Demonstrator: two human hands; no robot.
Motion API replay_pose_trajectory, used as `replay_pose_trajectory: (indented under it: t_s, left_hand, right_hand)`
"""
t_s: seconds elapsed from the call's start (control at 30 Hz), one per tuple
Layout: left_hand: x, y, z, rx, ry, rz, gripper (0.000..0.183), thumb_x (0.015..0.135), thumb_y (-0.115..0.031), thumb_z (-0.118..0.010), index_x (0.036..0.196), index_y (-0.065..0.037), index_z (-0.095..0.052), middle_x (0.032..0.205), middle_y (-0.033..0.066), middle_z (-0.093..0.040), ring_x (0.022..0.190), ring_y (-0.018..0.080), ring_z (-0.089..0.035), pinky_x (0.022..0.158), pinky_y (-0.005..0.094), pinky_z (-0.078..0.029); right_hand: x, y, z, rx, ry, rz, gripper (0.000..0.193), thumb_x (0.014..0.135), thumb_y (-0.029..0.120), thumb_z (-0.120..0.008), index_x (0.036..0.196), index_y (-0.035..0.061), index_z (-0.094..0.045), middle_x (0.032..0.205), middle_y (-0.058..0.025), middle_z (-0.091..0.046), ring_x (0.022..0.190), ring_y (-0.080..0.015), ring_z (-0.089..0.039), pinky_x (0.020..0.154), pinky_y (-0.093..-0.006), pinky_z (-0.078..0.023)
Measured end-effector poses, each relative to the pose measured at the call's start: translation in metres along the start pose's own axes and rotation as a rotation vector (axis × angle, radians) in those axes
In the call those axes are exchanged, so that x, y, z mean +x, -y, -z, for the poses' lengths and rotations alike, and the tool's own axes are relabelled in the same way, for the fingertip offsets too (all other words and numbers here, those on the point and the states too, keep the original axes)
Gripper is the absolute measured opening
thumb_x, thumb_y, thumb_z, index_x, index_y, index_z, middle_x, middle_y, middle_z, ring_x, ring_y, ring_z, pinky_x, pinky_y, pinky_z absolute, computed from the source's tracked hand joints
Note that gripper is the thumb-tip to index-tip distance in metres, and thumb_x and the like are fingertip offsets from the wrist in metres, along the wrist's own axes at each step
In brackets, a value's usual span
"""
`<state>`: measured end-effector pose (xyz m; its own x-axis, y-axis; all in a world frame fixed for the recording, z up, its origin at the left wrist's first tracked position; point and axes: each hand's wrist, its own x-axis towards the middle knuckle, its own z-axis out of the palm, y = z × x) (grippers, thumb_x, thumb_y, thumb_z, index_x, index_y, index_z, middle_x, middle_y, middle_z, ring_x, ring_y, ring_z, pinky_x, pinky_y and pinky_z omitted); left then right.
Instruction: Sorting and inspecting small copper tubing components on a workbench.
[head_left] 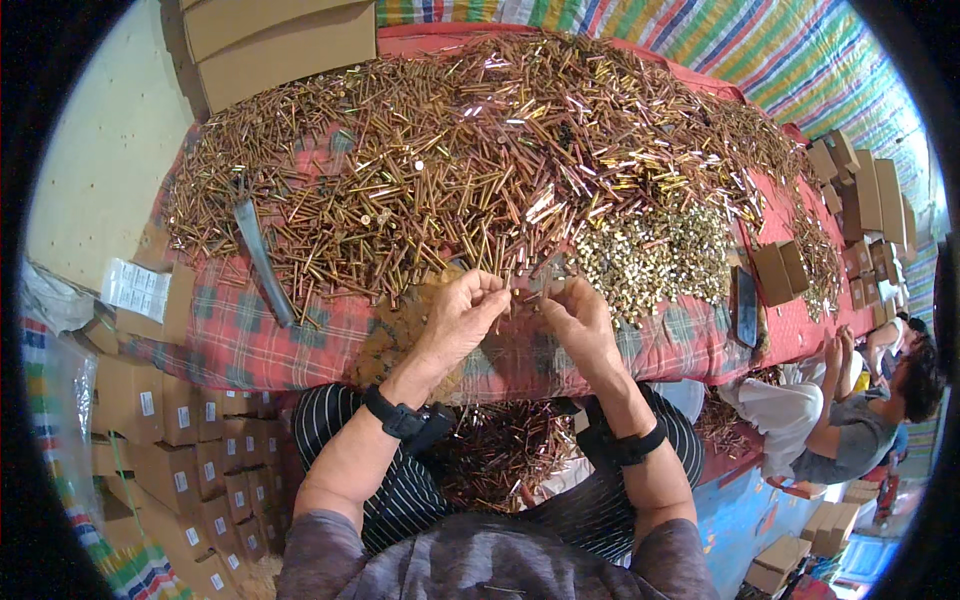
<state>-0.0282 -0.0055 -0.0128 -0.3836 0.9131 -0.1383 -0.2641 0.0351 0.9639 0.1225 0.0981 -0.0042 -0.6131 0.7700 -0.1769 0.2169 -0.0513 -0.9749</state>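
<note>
My left hand point(462, 312) is closed in a pinch at the table's front edge, with a thin brass-coloured metal rod between thumb and finger. Just to its right, my right hand point(583, 318) is also closed, its fingertips pinched on something too small to make out. A narrow gap separates the two hands. Beyond them spreads a wide heap of loose brass- and copper-coloured metal rods point(430, 190). Beyond my right hand and to its right lies a pile of small, shiny gold-coloured metal pieces point(650, 255).
A curved grey strip point(262, 262) lies at the left of the heap. A dark phone-like slab point(744, 306) and an open cardboard box point(780, 272) are at the right. Stacked cartons point(180, 450) fill the lower left. More rods point(505, 450) lie between my legs. Another person point(850, 430) sits at far right.
</note>
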Motion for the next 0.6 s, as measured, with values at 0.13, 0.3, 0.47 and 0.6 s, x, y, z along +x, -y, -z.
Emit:
replay_pose_trajectory:
  t_s: [0.13, 0.3, 0.47, 0.6]
  left_hand:
    - [-0.007, -0.007, -0.011, -0.13, 0.093, 0.158, 0.019, 0.089, -0.01, -0.052, 0.105, -0.001, -0.057, 0.077, 0.0009, -0.06, 0.065, 0.0051, -0.053, 0.058, 0.0191, -0.043]
    - [-0.01, 0.001, -0.009, -0.318, 0.117, 0.219, 0.021, 0.089, -0.007, -0.051, 0.106, 0.001, -0.059, 0.075, -0.0021, -0.054, 0.059, 0.0034, -0.043, 0.053, 0.0158, -0.035]
    - [-0.012, 0.0, -0.019, -0.111, 0.093, 0.093, 0.024, 0.089, -0.009, -0.052, 0.109, 0.002, -0.061, 0.075, -0.0038, -0.052, 0.06, 0.0011, -0.04, 0.052, 0.0148, -0.033]
    - [-0.014, 0.001, -0.016, 0.054, 0.081, 0.046, 0.026, 0.089, -0.012, -0.054, 0.11, 0.001, -0.061, 0.076, -0.0037, -0.053, 0.062, 0.0011, -0.041, 0.053, 0.0153, -0.034]
  right_hand:
    - [-0.002, 0.017, -0.003, 0.276, -0.036, 0.059, 0.032, 0.088, 0.002, -0.053, 0.118, -0.0041, -0.043, 0.086, -0.0061, -0.06, 0.073, -0.0099, -0.057, 0.063, -0.0232, -0.048]
    - [-0.011, 0.031, -0.008, 0.377, -0.102, 0.046, 0.042, 0.087, 0.001, -0.053, 0.126, 0.0, -0.037, 0.084, -0.0045, -0.058, 0.072, -0.0087, -0.055, 0.061, -0.0212, -0.044]
    - [-0.011, 0.018, -0.015, 0.399, -0.164, 0.066, 0.043, 0.084, -0.002, -0.055, 0.123, 0.0004, -0.035, 0.079, -0.0013, -0.055, 0.071, -0.0078, -0.052, 0.061, -0.0209, -0.043]
    - [-0.014, 0.013, -0.017, 0.326, -0.191, 0.071, 0.043, 0.084, -0.002, -0.058, 0.121, 0.0, -0.035, 0.079, -0.0009, -0.056, 0.07, -0.0084, -0.052, 0.062, -0.0216, -0.043]
